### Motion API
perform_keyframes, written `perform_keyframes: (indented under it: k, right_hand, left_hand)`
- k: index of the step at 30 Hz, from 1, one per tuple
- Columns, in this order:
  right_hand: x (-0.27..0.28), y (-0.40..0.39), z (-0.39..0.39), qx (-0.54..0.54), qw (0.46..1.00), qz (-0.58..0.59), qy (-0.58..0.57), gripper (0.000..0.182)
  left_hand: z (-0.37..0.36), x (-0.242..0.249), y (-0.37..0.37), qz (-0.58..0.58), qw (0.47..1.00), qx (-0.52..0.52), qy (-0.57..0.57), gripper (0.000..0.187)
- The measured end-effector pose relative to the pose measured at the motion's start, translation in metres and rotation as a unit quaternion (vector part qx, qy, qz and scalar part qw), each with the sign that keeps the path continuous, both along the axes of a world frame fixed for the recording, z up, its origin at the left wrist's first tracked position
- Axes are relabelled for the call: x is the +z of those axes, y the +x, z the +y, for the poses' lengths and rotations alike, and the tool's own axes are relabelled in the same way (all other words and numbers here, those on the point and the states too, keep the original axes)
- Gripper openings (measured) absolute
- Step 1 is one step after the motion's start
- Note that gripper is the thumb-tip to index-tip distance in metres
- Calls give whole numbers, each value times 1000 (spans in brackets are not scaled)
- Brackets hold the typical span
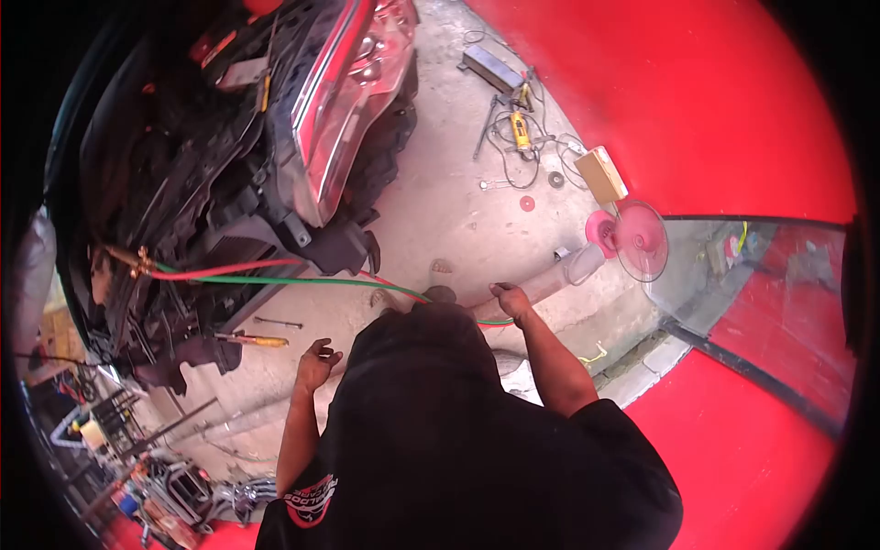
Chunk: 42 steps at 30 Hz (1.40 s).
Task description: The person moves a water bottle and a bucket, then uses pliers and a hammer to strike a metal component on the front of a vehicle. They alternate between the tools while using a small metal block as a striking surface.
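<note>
Head view shows the left hand (317, 363), grip loosely spread, near a yellow-handled tool (263, 341) on the floor (458, 229); the right hand (511, 302), grip I cannot tell, is near the green hose (247, 280).

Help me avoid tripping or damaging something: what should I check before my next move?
- Left hand free: ok, no tool visible in it.
- Right hand free: ok, no tool visible in it.
- Hoses out of the way: not ok; red hose and green hose run towards your body.
- Yellow-handled tool off the floor: not ok.
- Corded yellow tool unplugged: cannot tell.
- Brass fitting closed: cannot tell.
</note>
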State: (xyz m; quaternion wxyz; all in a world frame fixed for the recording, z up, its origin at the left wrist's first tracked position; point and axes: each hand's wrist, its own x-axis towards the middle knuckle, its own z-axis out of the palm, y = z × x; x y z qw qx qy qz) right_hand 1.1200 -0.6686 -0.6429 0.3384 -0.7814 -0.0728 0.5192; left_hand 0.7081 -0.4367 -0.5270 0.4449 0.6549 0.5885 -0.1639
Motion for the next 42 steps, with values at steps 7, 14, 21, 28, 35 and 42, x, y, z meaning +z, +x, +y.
perform_keyframes:
  k: [7,14,21,28,35,42]
  right_hand:
    - [-14,-43,-45,-36,999,25,-31,48]
    - [-33,-63,-103,-74,990,20,-122,44]
    - [-7,-73,-48,-39,998,-24,-52,46]
    - [35,-85,27,31,999,-20,-38,54]
    - [57,-89,32,75,994,-47,-70,52]
    - [69,-94,11,64,992,-57,-97,49]
  left_hand:
    - [43,3,45,-16,998,-63,-5,54]
    - [65,-14,44,-77,994,-82,8,53]
    - [38,-46,-27,-65,993,-92,-28,44]
    - [2,-132,-132,-53,998,24,-19,42]
    - [14,-82,-116,-124,880,456,39,96]
    - [41,-68,-92,-174,865,466,54,98]
